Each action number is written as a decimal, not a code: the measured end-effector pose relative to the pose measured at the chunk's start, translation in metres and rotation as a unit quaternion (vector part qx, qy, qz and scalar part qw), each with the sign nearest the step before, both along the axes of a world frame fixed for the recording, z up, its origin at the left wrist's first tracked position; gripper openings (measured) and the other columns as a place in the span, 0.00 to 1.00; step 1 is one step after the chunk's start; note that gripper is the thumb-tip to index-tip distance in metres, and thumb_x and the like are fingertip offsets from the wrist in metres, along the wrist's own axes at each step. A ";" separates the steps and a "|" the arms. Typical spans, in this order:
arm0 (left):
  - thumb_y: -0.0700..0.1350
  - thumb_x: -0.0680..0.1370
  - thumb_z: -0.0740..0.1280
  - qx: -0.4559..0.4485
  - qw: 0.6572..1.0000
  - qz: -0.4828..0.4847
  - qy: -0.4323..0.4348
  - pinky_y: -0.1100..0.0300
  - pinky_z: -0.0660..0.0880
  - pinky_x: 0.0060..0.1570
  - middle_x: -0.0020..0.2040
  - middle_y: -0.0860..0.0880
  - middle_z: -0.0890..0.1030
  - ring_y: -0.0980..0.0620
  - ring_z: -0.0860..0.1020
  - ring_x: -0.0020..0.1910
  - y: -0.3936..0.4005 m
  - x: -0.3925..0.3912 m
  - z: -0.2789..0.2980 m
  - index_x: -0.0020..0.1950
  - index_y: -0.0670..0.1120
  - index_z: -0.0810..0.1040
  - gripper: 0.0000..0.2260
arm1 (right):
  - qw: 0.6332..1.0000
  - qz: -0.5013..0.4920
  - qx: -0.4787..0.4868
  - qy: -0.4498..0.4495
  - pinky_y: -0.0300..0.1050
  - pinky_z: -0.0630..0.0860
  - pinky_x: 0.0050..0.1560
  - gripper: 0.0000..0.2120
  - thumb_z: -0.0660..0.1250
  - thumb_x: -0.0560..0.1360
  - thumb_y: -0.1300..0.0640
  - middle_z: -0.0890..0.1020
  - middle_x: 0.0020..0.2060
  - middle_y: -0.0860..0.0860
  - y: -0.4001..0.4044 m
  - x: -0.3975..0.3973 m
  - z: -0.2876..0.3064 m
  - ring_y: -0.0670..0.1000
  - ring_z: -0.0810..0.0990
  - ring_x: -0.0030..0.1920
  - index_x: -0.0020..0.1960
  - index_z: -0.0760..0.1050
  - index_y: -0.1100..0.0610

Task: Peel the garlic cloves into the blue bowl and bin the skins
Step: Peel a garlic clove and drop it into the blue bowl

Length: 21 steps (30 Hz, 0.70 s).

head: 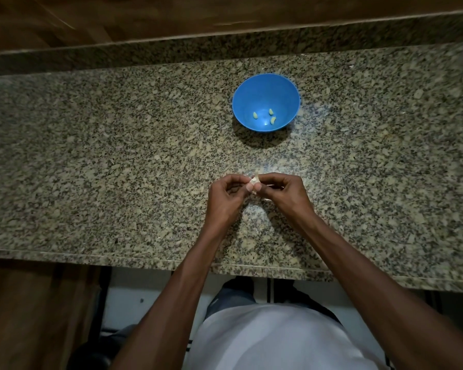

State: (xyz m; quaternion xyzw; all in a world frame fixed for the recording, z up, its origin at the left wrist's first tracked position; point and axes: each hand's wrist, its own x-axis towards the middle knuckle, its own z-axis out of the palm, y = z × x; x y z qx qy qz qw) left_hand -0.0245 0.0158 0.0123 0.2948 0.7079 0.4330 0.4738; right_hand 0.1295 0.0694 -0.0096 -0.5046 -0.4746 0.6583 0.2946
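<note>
A blue bowl point(265, 86) stands on the granite counter point(118, 161), beyond my hands. Three peeled garlic cloves point(255, 115) lie on its bottom. Over the middle of the counter, my left hand point(226, 194) and my right hand point(280, 190) meet fingertip to fingertip. Both pinch one small garlic clove point(254, 180) with pale papery skin sticking out of it. Most of the clove is hidden by my fingers. A pale scrap of skin point(266, 199) lies on the counter just under my right hand.
The counter's front edge point(145, 259) runs below my forearms. A raised granite ledge point(225, 46) and a wooden surface point(145, 17) close off the far side. No bin is in view.
</note>
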 end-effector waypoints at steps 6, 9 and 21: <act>0.39 0.77 0.75 -0.013 1.000 0.013 -0.001 0.58 0.83 0.52 0.51 0.48 0.86 0.51 0.85 0.53 0.005 0.007 0.004 0.52 0.46 0.83 0.06 | 0.999 -0.012 0.033 -0.038 0.55 0.85 0.57 0.15 0.81 0.71 0.55 0.89 0.49 0.50 0.000 0.000 0.003 0.49 0.88 0.52 0.56 0.86 0.58; 0.39 0.76 0.76 -0.009 1.000 0.018 0.009 0.59 0.83 0.49 0.50 0.48 0.86 0.51 0.85 0.51 0.006 0.009 0.008 0.49 0.47 0.83 0.06 | 0.998 -0.024 0.040 -0.052 0.53 0.85 0.57 0.14 0.81 0.71 0.56 0.89 0.48 0.49 -0.001 -0.002 0.005 0.48 0.88 0.51 0.55 0.87 0.58; 0.39 0.77 0.76 -0.025 1.000 -0.006 0.002 0.57 0.82 0.53 0.52 0.45 0.84 0.48 0.83 0.54 0.003 0.007 -0.005 0.52 0.44 0.81 0.07 | 0.994 -0.037 0.050 -0.087 0.47 0.85 0.55 0.12 0.80 0.73 0.59 0.88 0.49 0.49 -0.009 -0.006 0.004 0.46 0.87 0.50 0.56 0.87 0.58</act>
